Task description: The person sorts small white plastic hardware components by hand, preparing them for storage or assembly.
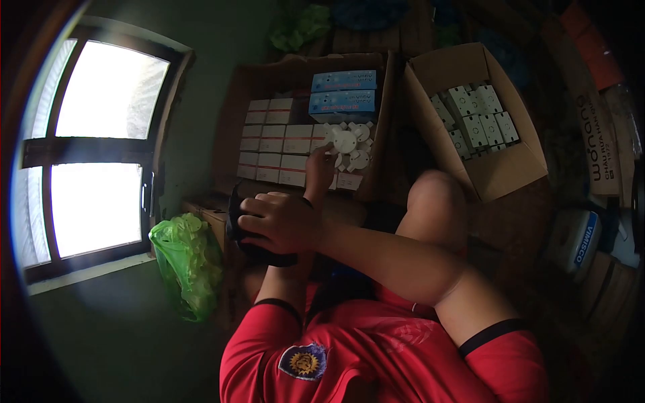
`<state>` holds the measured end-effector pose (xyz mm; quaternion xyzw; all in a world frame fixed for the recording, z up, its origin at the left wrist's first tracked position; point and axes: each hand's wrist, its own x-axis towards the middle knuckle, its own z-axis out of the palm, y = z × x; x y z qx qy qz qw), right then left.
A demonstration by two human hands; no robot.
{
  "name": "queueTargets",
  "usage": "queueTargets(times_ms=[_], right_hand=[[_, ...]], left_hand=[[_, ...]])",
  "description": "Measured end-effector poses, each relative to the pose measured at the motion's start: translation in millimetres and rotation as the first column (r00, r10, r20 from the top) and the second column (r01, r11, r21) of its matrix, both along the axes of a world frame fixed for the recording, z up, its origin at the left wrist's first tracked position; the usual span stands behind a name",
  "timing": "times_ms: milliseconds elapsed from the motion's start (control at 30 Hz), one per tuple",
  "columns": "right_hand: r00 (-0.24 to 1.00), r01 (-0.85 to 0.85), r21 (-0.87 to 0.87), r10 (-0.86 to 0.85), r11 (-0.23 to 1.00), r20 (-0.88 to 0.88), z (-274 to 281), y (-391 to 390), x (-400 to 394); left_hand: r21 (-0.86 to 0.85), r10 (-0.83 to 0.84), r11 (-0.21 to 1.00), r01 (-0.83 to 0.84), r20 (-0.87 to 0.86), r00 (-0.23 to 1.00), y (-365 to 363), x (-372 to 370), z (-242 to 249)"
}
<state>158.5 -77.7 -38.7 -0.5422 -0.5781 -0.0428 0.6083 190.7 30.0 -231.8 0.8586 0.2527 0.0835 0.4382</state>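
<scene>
My left hand (321, 169) reaches into the large cardboard box, its fingers closed at the left edge of a white round fitting (345, 141) with short stubs. More white fittings (359, 159) lie under and beside it, on white cartons (271, 144) with red stripes. Across my left forearm lies my right hand (279, 220), its fingers curled over a black item (259, 252) at the forearm. What that item is cannot be made out. Two blue-and-white boxes (342, 101) lie in the back right of the large box (379, 101).
To the right stands an open cardboard box (507, 171) holding several pale rectangular boxes (474, 127). A green plastic bag (188, 262) hangs at the left, by a window (101, 195). More cartons (598, 148) stand at the far right. My bare knee (437, 198) is between the boxes.
</scene>
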Motion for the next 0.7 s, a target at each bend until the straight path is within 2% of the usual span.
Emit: queueTargets(times_ms=[133,267,367,500,600,700], right_hand=[[0.999,0.032,-0.106,-0.036,0.994,-0.039,6.6,-5.5,18.1],[0.978,0.169,-0.091,-0.178,0.981,-0.112,8.7,-6.0,35.3],[0.954,0.22,-0.115,-0.238,0.969,-0.18,11.7,-7.4,44.6],[0.936,0.149,-0.226,-0.211,0.963,-0.282,13.9,-10.2,48.7],[0.933,0.193,-0.19,-0.24,0.963,-0.27,10.4,-11.4,44.8],[0.939,0.12,-0.245,-0.19,0.962,-0.287,8.4,-13.4,42.9]], left_hand=[[0.288,-0.104,0.956,0.06,0.14,0.985,-3.8,30.5,-23.5],[0.16,0.005,0.987,0.003,-0.046,0.999,-7.8,46.8,-41.3],[0.216,0.042,0.976,-0.03,-0.051,0.998,-7.8,51.4,-77.4],[0.279,0.063,0.959,-0.054,-0.025,0.998,-21.2,50.1,-75.1],[0.281,0.084,0.956,-0.082,0.004,0.996,-19.4,54.7,-82.9],[0.275,0.094,0.957,-0.096,0.021,0.995,-18.9,57.6,-84.2]])
